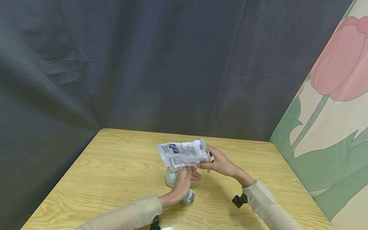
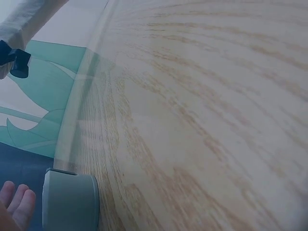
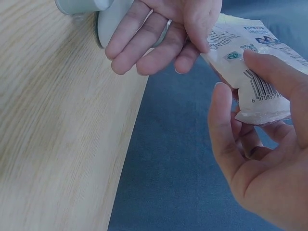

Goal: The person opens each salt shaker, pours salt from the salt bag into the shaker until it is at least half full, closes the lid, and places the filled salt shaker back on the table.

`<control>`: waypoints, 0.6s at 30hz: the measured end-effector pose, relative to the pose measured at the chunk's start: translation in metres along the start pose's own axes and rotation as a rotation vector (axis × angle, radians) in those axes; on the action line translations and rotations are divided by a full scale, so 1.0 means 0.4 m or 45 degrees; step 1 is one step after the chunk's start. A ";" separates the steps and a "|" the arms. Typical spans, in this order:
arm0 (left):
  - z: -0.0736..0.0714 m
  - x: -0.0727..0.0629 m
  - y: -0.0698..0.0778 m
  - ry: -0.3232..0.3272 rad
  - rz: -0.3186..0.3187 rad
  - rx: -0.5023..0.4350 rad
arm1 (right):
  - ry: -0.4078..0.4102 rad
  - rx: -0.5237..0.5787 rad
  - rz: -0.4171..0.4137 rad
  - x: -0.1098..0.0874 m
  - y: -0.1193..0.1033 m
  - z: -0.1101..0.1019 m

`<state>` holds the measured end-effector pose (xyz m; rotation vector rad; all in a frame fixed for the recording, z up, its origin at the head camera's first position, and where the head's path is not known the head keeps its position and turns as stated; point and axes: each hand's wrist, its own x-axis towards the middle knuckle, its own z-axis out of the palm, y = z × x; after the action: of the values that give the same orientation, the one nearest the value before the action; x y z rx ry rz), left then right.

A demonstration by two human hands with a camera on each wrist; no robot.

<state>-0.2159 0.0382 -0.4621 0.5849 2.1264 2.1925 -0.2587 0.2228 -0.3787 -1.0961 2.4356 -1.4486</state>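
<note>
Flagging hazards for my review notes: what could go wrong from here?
If the white bag in the right hand is open, which I can't tell, contents could miss the nearby glass jar and spill on the table. The left hand, close to the jar, might knock it. The grey-green piece by the left wrist could get nudged.

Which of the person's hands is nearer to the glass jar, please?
Left. The left hand is close beside the glass jar; the right hand is farther off to the jar's right, holding the packet.
</note>
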 end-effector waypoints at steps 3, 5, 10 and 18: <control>0.000 -0.001 0.000 0.001 -0.001 -0.007 | 0.005 0.000 0.004 0.000 0.000 0.001; 0.000 -0.001 0.000 0.002 0.004 -0.009 | 0.007 0.002 0.005 0.000 0.000 0.002; 0.000 -0.002 0.005 0.004 0.005 0.008 | 0.010 0.003 0.010 0.000 0.001 0.002; 0.001 -0.002 0.005 0.003 -0.004 0.007 | 0.013 -0.002 -0.002 0.001 0.003 0.003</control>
<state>-0.2147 0.0384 -0.4602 0.5789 2.1340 2.1873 -0.2591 0.2222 -0.3803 -1.0942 2.4437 -1.4570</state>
